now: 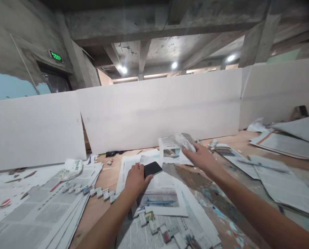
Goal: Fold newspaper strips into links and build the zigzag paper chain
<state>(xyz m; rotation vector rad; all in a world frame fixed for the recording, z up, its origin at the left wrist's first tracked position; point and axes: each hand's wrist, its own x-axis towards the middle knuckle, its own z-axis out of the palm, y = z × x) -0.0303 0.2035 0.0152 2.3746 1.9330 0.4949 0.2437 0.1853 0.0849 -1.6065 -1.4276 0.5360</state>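
My left hand (135, 178) is closed on a dark, flat smartphone (153, 168), fingers over its left side and thumb along the near edge. The phone is low over printed newspaper sheets (167, 190). Farther off to the right, my right hand (201, 157) pinches a newspaper piece (171, 155) with a picture on it; its upper part curls over near the fingers. Closer to me, a zigzag chain of folded paper pieces (156, 226) lies on the newspaper. A similar folded-paper chain (99, 192) stretches to the left of my left forearm.
Newspaper stacks lie at the left (53, 211) and right (289, 180) of the wooden table (94, 214). A crumpled plastic bag (72, 167) rests on the left stack. White panels (156, 110) stand along the far edge. Paper scraps (229, 224) litter the near right.
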